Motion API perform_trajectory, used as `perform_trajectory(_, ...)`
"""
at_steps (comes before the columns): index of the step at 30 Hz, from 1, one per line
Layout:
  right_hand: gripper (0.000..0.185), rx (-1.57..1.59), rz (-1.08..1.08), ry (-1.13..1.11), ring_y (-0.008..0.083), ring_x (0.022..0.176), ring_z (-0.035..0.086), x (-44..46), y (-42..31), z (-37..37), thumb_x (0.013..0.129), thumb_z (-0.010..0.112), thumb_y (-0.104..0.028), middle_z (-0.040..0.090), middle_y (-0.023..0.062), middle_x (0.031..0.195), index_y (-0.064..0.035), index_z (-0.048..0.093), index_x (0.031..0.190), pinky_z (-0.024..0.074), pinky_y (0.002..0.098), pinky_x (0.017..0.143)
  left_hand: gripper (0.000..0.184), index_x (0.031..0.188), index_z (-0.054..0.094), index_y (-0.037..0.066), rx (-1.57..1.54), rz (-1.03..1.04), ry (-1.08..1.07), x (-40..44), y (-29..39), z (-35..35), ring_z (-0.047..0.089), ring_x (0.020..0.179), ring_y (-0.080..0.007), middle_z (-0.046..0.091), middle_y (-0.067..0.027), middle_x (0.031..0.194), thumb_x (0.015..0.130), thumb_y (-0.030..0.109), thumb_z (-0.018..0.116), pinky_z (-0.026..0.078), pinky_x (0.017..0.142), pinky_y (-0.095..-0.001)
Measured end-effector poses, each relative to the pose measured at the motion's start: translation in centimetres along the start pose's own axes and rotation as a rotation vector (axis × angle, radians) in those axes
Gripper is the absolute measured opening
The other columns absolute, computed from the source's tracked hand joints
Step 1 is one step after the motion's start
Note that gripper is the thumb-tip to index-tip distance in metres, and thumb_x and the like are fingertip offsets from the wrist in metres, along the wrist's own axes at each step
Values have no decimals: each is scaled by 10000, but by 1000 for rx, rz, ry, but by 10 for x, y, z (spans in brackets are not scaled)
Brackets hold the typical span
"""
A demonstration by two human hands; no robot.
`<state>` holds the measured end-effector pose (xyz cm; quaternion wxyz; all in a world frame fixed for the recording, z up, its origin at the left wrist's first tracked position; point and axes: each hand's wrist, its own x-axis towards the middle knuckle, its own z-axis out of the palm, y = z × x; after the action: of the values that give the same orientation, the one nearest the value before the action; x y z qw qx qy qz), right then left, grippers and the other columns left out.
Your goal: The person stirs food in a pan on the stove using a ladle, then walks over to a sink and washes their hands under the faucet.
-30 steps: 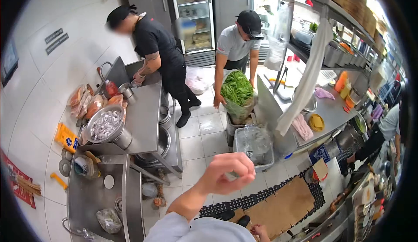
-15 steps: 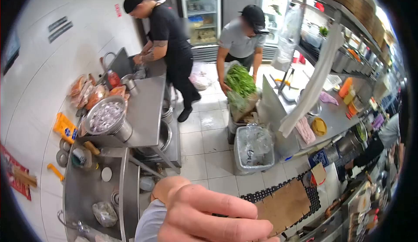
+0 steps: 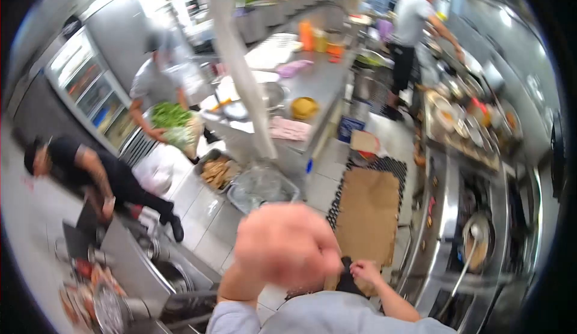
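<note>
My left hand (image 3: 287,244) is raised close to the camera at the lower middle. It is blurred by motion; its fingers look curled, but whether anything is in them cannot be made out. Lower and to the right, my right hand (image 3: 365,270) hovers in front of my body with its fingers loosely closed and nothing visible in them. Beyond it on the floor lies a brown cardboard sheet (image 3: 368,214) on a black perforated mat (image 3: 401,172). Neither hand visibly touches the surroundings. Behind my left hand stands a clear plastic-lined bin (image 3: 259,190).
At left, a person in black (image 3: 99,172) leans at a metal counter. Another person (image 3: 153,88) holds leafy greens (image 3: 171,116) beside a bin of brown scraps (image 3: 217,173). A third (image 3: 413,21) works at the back right. A stove with a pan (image 3: 479,244) runs along the right.
The view has swung right, bringing the stove into sight and shifting the sinks and co-workers left. My left hand's extended fingers now look curled. My right hand is visible again.
</note>
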<state>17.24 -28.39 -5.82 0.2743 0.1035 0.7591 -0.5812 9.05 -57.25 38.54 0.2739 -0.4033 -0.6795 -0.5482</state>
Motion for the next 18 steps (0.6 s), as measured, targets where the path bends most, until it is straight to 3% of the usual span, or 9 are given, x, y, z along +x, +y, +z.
perform_trajectory(1,137,35,-78,74,132,692,624,-17,-16,-5,859,547,-65,652,82,802,21,629,926,510,260,636,90,741,573,30,-459,-58,187,-2,-36,27,574,573,-199,597,-104,665,829,49,585,469,491,-301)
perform_trajectory(3,133,142,-207,261,130,709,626,-61,-65,-22,861,545,-55,652,75,804,23,628,930,509,260,653,209,776,425,39,-1040,-296,129,-9,-86,58,538,607,-230,530,-129,728,943,160,389,462,571,-335)
perform_trajectory(6,129,181,-270,649,119,739,621,-128,-108,-66,867,541,-42,651,70,822,34,619,937,502,252,669,295,756,416,54,-1403,-470,121,-11,-113,116,520,589,-246,502,-122,698,968,222,298,448,570,-342)
perform_trajectory(12,112,324,-331,1388,96,686,566,-239,-81,-150,899,514,-36,604,42,774,10,600,954,479,226,653,404,712,413,70,-1582,-576,-130,7,-128,209,486,581,-247,479,-97,696,986,301,226,399,506,-348)
perform_trajectory(16,112,358,-314,1453,81,661,557,-257,-79,-164,887,521,-29,589,27,732,-4,597,966,463,217,625,392,718,418,63,-1648,-666,-209,1,-141,264,495,600,-256,474,-92,698,985,296,249,414,540,-353)
perform_trajectory(18,120,409,-320,1369,75,606,552,-235,-99,-162,874,539,-29,588,16,687,-10,605,972,448,207,579,378,738,446,53,-1195,-792,-369,-23,-160,286,520,616,-223,519,-91,721,981,313,320,426,557,-335)
